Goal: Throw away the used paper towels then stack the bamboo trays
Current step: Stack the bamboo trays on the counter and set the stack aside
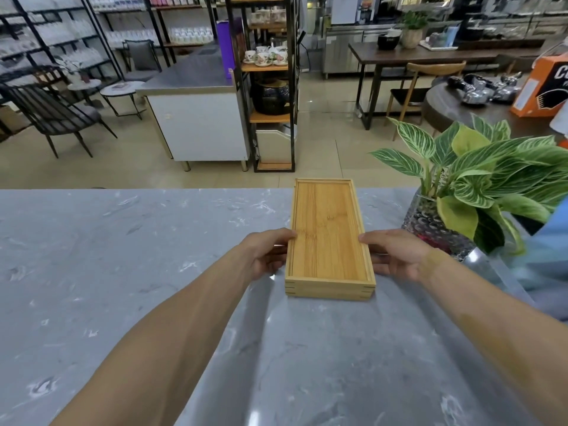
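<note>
While the person stands at the grey marbled stone counter point(123, 272), both bare hands grasp a stack of rectangular light-brown bamboo trays point(329, 238). The left hand point(267, 256) holds the left long side, with the thumb on the upper rim and the fingers curled under at the side wall. The right hand point(396, 256) holds the opposite long side in the same way. The near end of the stack shows two layers, one tray upon another, and the stack rests on the counter near its far edge. Just beside it on the right stands a green striped-leaf plant in a dimpled glass vase point(430, 222).
</note>
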### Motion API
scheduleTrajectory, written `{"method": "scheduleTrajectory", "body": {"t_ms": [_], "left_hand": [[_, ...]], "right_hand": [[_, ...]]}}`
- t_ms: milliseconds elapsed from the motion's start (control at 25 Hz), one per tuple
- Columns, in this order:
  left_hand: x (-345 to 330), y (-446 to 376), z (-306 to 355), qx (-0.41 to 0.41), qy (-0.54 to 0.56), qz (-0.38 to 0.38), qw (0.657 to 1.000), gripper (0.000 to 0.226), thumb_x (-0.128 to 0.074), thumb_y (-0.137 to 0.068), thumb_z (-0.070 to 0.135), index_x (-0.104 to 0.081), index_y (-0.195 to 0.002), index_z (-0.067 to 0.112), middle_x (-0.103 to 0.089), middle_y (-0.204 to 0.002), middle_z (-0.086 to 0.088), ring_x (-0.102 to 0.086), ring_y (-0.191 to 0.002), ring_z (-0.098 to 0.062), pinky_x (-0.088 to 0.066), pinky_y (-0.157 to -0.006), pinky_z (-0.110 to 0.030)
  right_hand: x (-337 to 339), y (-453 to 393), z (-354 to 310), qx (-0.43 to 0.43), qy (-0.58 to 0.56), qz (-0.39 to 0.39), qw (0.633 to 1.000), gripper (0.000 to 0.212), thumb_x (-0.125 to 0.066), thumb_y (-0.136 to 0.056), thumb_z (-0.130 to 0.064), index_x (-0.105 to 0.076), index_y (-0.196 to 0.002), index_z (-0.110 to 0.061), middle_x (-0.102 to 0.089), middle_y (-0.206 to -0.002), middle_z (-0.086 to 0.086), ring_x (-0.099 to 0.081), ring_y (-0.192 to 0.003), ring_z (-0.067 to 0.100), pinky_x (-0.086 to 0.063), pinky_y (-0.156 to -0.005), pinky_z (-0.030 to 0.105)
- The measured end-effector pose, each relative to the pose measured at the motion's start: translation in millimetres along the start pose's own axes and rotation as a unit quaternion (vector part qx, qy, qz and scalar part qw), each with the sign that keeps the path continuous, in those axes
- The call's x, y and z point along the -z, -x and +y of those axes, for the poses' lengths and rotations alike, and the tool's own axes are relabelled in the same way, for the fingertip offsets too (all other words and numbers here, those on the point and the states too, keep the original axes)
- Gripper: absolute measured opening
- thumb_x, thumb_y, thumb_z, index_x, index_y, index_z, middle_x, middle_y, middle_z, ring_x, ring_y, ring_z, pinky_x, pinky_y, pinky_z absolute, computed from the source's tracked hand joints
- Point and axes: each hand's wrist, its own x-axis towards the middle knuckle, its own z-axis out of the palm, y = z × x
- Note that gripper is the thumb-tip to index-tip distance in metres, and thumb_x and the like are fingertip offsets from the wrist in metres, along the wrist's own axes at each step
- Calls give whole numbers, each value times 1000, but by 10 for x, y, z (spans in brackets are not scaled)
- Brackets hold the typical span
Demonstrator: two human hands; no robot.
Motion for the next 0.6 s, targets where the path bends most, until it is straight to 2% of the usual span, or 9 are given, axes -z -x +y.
{"method": "scheduleTrajectory", "body": {"t_ms": [120,280,520,600], "left_hand": [[-14,-4,44,-6,-32,-5,999,18,-73,-82,21,-70,-92,6,-67,-80,-8,-60,-72,-22,-49,-67,-32],[-37,10,81,-16,-64,6,998,14,-71,-84,19,-68,-86,5,-68,-79,-10,-62,-71,-21,-52,-71,-31],[-32,73,51,-25,-87,11,996,14,-71,-84,20,-67,-84,5,-67,-76,-8,-61,-66,-20,-50,-63,-30],[-74,124,18,-43,-94,29,994,19,-69,-85,24,-68,-85,5,-68,-78,-9,-62,-67,-21,-52,-66,-33]], "right_hand": [[-11,8,-54,-2,46,16,999,17,-64,-88,-9,-67,-104,-2,-73,-98,15,-71,-84,25,-57,-70,38],[-44,17,-67,0,77,30,997,15,-62,-90,-8,-66,-102,-1,-73,-96,16,-71,-84,25,-58,-68,37],[-96,56,-15,23,107,43,993,16,-61,-90,-8,-68,-103,0,-73,-96,16,-71,-86,26,-58,-66,36],[-126,100,41,49,119,67,989,18,-59,-93,-15,-69,-100,-2,-73,-98,15,-70,-85,27,-57,-70,35]]}}
